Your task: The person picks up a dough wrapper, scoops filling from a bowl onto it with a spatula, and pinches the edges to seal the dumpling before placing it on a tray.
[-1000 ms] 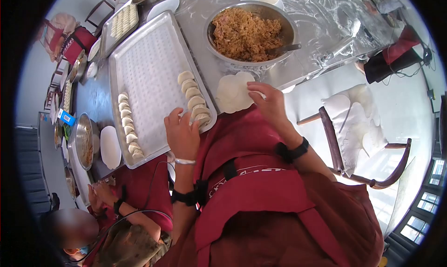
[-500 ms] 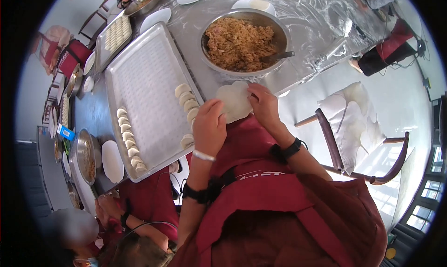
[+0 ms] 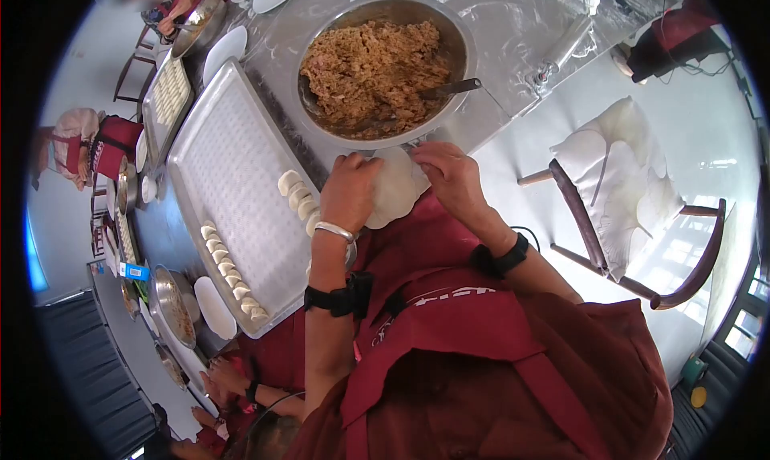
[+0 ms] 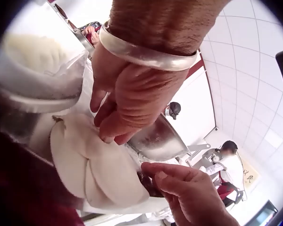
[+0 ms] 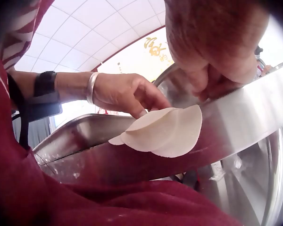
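Several thin round dough wrappers (image 3: 397,189) overlap at the table's near edge, below the metal bowl of filling (image 3: 377,71). My left hand (image 3: 349,191) pinches their left side; in the left wrist view its fingertips lie on the upper part of the wrappers (image 4: 99,165). Close to their upper right edge is my right hand (image 3: 455,179), its fingers curled and the thumb near the forefinger. Between those fingertips nothing shows, and the right wrist view has the hand (image 5: 217,52) apart from the wrappers (image 5: 165,132).
Left of the hands lies a metal tray (image 3: 233,139) with a row of folded dumplings along each long side. A spoon (image 3: 451,89) rests in the bowl. A covered chair (image 3: 618,187) stands at right. Another person's hands (image 3: 228,377) are at lower left.
My left hand has left the dumplings at the tray's right side and taken hold of the wrappers. My right hand's fingers have drawn in. The head view has shifted, bringing the bowl closer.
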A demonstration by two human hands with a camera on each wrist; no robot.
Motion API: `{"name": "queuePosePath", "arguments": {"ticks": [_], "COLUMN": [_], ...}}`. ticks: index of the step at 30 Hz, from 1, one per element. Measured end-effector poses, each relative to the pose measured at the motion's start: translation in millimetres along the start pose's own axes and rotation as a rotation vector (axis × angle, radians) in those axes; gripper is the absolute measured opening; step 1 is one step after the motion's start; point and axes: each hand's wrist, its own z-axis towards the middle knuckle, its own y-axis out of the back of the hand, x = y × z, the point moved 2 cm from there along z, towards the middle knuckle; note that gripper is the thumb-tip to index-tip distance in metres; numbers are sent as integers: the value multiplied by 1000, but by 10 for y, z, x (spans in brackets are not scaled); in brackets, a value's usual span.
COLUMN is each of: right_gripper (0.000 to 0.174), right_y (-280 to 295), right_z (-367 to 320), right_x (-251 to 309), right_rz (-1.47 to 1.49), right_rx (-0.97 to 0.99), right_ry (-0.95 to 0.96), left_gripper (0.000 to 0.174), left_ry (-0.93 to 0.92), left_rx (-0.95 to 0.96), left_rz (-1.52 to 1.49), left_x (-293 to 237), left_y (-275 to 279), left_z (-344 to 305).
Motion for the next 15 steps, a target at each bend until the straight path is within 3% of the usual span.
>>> {"name": "queuePosePath", "arguments": {"ticks": [15], "right_gripper": [22], "right_y": [2], "right_z": [25], "right_x": [3], "right_rz": [-37], "right_rx": [-2], "right_ry": [29], "left_gripper": [23], "left_ry": [-26], "left_rx": [-6], "left_rz": [-247], "left_x": [53], "left_y": [56], "left_z": [24]}}
